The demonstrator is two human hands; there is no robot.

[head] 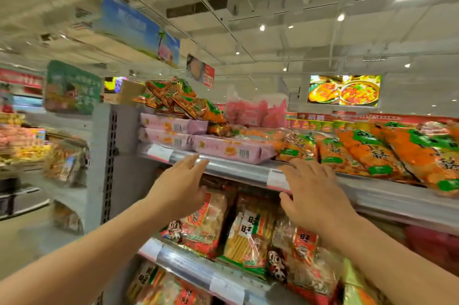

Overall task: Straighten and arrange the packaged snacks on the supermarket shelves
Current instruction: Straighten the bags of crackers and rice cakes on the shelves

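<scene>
Both forearms reach up; left hand point(180, 186) and right hand point(314, 194) hover empty, fingers spread, likely about to square the pink packs point(231, 149) on the top shelf point(236, 169).

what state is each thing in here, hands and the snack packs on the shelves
left hand: open, fingers straight, reaching at the top shelf edge
right hand: open, fingers spread, holding nothing
pink packs: lying flat, stacked, front one askew
orange-green bags: lying overlapped, leaning in a row
piled orange bags: heaped untidily on the pink packs
red cracker bags: standing upright on the lower shelf
</scene>
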